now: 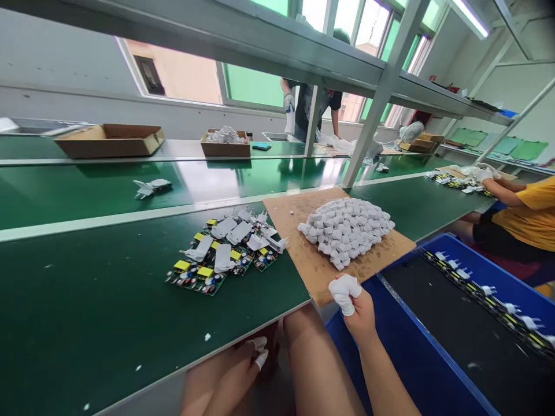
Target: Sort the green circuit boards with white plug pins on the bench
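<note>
The right hand (356, 309), its fingers (344, 289) capped in white cots, is curled tight over the near edge of a cardboard sheet (295, 231), pinching it where it juts past the front of the green bench (87, 300). The sheet lies flat at the bench's near edge and carries a heap of white plastic caps (347, 228) toward its far right side. Just to its left, touching its edge, lies a cluster of circuit boards (225, 251) with yellow parts and white plug pieces on top. The left hand (255, 353) is down below the bench edge against a bare thigh, also wearing white cots; whether its fingers are spread or closed I cannot tell. To the right, below the bench, is a blue crate (477, 271) with a row of plug boards (489, 294) along its far side. Beyond it sits a co-worker in a yellow shirt (533, 214), and another person (312, 104) stands across the line
</note>
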`<action>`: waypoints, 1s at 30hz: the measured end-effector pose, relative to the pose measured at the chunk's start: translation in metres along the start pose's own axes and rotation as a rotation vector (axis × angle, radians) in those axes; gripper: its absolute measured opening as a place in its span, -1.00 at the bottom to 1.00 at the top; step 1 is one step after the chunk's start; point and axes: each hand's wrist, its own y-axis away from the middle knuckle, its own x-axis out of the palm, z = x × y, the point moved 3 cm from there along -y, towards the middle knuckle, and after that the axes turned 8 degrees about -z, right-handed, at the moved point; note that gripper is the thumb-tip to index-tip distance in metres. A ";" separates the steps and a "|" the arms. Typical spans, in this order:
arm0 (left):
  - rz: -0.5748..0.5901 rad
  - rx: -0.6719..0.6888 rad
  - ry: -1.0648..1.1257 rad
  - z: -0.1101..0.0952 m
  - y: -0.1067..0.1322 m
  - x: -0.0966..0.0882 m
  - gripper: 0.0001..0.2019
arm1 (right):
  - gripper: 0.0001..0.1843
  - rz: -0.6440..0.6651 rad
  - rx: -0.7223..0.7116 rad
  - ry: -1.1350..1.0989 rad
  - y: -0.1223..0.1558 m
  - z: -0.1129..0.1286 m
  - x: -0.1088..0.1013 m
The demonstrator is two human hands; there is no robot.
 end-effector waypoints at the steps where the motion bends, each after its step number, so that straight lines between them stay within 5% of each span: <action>1: 0.000 0.028 0.073 -0.001 0.009 -0.009 -0.66 | -0.74 0.000 0.009 -0.050 -0.004 0.001 0.001; 4: -0.084 0.118 0.238 -0.005 0.044 -0.056 -0.66 | -0.79 0.111 -0.013 -0.239 -0.024 0.014 0.008; 7: -0.229 0.127 0.264 -0.023 0.066 -0.132 -0.63 | -0.81 0.339 -0.116 -0.339 -0.057 0.035 0.032; 10: -0.433 0.206 0.193 -0.050 0.043 -0.211 -0.60 | -0.79 0.426 -0.240 -0.240 -0.094 0.046 0.079; 13: -0.611 0.086 -0.010 -0.058 -0.015 -0.251 -0.70 | -0.63 0.427 -0.177 -0.116 -0.122 0.028 0.138; 16: -0.613 -0.028 -0.175 -0.046 -0.066 -0.248 -0.73 | -0.54 0.409 0.021 -0.104 -0.132 -0.010 0.179; 20: -0.638 0.001 -0.202 -0.026 -0.088 -0.229 -0.69 | -0.58 0.412 0.100 -0.103 -0.120 -0.047 0.190; 30: -0.570 0.020 -0.378 -0.021 -0.086 -0.222 -0.76 | -0.73 0.432 -0.072 -0.052 -0.105 -0.031 0.180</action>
